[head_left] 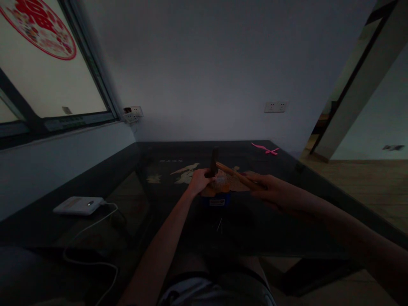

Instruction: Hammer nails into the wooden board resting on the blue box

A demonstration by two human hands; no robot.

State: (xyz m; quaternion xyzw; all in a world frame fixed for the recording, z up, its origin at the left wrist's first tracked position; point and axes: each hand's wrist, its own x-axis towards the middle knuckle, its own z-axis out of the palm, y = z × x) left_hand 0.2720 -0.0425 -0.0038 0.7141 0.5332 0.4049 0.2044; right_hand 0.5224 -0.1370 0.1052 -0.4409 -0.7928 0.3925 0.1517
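Observation:
My left hand [200, 180] is closed on a dark upright piece [214, 160], which looks flat and narrow. In my right hand [269, 189] is a light brown wooden stick [237, 175]; its far end meets or nearly meets the dark piece. Below my hands a blue box [217, 199] with a white label stands on the dark table [178, 229]. Something orange-brown [222, 183] lies on top of the box, partly hidden by my hands. Two thin, light pins or sticks [219, 225] lie in front of the box.
A white power bank [79, 205] with a white cable [91, 229] lies at the left. A pink ribbon [266, 148] lies at the table's back right. Behind the table is a wall with sockets [276, 107]; a window [54, 97] is at the left.

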